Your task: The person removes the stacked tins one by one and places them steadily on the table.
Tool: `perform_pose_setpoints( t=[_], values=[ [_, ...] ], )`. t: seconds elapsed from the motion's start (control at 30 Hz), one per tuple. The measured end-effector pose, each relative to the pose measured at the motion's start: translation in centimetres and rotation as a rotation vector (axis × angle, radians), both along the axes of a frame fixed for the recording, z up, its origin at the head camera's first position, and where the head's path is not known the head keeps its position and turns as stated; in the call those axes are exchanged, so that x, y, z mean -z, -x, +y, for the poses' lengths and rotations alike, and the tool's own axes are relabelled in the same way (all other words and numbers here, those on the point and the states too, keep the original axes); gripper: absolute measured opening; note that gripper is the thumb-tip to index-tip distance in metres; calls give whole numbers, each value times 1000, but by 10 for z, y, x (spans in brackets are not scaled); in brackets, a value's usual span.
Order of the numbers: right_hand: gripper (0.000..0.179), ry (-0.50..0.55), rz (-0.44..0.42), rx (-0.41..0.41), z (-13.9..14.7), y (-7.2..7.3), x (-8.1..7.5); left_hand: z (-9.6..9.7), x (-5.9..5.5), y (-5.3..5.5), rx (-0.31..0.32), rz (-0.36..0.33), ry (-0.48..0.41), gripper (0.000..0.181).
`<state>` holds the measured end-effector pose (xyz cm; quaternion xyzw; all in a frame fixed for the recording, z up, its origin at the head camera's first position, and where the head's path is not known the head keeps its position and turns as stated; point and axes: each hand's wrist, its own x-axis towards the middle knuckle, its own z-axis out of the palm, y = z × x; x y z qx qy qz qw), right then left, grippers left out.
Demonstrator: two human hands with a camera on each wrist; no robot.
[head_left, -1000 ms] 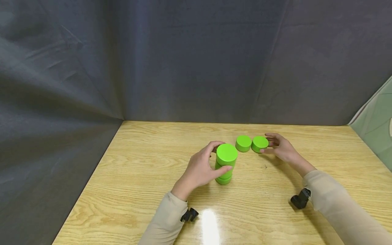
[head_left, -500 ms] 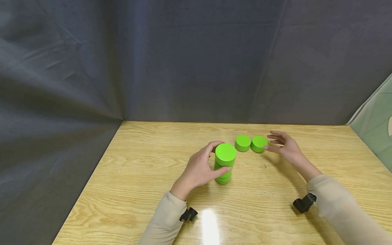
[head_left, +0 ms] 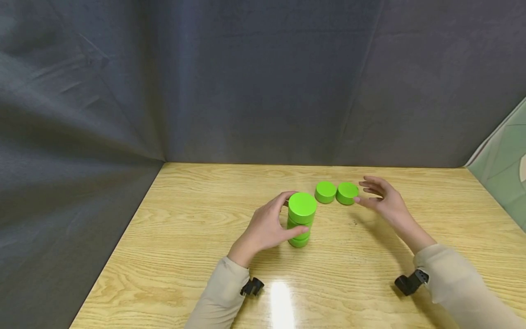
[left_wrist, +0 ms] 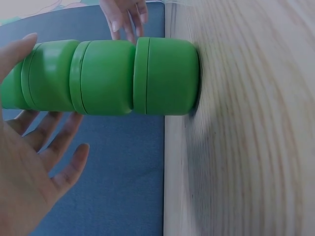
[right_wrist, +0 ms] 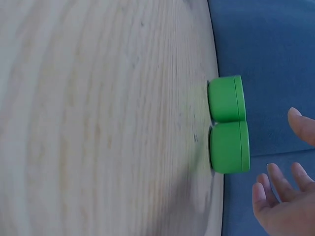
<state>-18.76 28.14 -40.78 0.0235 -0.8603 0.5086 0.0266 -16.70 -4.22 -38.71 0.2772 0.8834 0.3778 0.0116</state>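
Observation:
Several green round lidded containers stand in an upright stack (head_left: 302, 208); in the left wrist view the stack (left_wrist: 106, 78) lies sideways, with lid seams showing. My left hand (head_left: 269, 224) holds the stack's upper part, thumb on the near side and fingers reaching behind. Some left fingertips are hidden by the containers. Two more green containers sit side by side farther back: a left one (head_left: 325, 193) and a right one (head_left: 347, 193). Just right of that pair is my right hand (head_left: 386, 201), fingers loosely spread and holding nothing. The right wrist view shows a gap between hand (right_wrist: 290, 196) and containers (right_wrist: 229, 147).
The wooden tabletop (head_left: 185, 237) ends at a dark cloth backdrop (head_left: 267, 91) behind and at the left. A patterned pale green surface (head_left: 509, 169) shows at the right. Black wrist cameras (head_left: 412, 282) stick out from both sleeves.
My right hand has let go of the right container of the pair and drawn back a little to the right. The left hand stays at the stack.

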Motion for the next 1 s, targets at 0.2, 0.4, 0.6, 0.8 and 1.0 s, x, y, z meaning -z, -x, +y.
perform_pose_setpoints(
  t=[0.2,0.4,0.6,0.8,1.0],
  values=[
    [71,23,55,21,-5,-11,-3,0,2,1,2,-24,27,83],
    [69,72,90,30,-8,-21,-5,0,4,2,3,-66,50,86],
    [67,94,107,25,-12,-27,-7,0,4,3,-14,-89,63,88],
    [65,121,114,13,-16,-34,-9,0,7,4,-17,-91,68,87],
    [63,138,117,7,-20,-40,-13,0,7,5,-13,-101,65,87]
  ],
)
